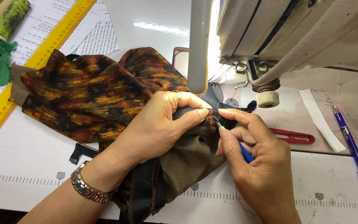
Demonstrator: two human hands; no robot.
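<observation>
Seam ripper (245,154), blue handle, pinched in right hand (257,166), metal tip set against fabric edge just beside left thumb. Fingers closed tight round handle, pen-style, prob. for fine control at the stitches. Left hand (158,126) clamped on garment (92,95), thumb and forefinger squeezing dark edge taut so tip can get under thread. Patterned orange-brown cloth bunched out to left over table (34,182), olive lining (191,159) hanging below hands. Metal watch (88,190) on left wrist. Sewing machine (295,37) close behind, lamp arm (199,45) right above work. Red thread snips (293,136), white strip and blue pen (355,155) parked at right, within reach. Yellow ruler (30,62) and paper pattern far left.
</observation>
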